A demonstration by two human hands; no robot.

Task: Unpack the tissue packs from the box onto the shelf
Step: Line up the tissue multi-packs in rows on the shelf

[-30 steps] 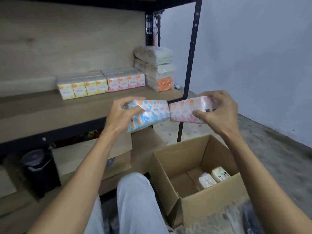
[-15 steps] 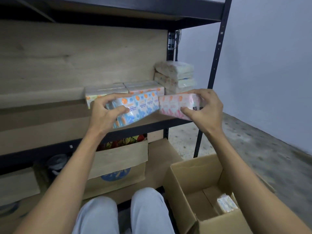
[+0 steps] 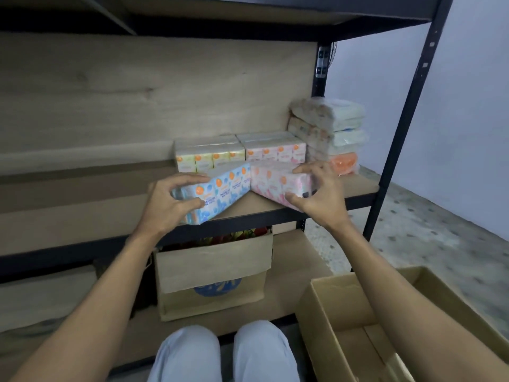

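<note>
My left hand (image 3: 168, 202) grips the left end of a blue tissue pack (image 3: 220, 191), which rests tilted on the front edge of the wooden shelf (image 3: 355, 186). With its fingers curled around the right end, my right hand (image 3: 319, 194) holds a pink tissue pack (image 3: 275, 180) on the shelf. The two packs meet in a V at their inner ends. Behind them sit a yellow pack (image 3: 210, 155) and a pink-orange pack (image 3: 275, 150). The open cardboard box (image 3: 325, 312) is on the floor at lower right; its inside is mostly out of view.
A stack of soft wrapped tissue bundles (image 3: 330, 133) fills the shelf's right end by the black upright post (image 3: 396, 133). Under the shelf stands a brown box with a blue logo (image 3: 214, 274). My knees (image 3: 223, 351) are at the bottom.
Both hands moved forward and set the blue and pink packs down onto the shelf in front of the back row. The view rose, so the cardboard box slid toward the lower right.
</note>
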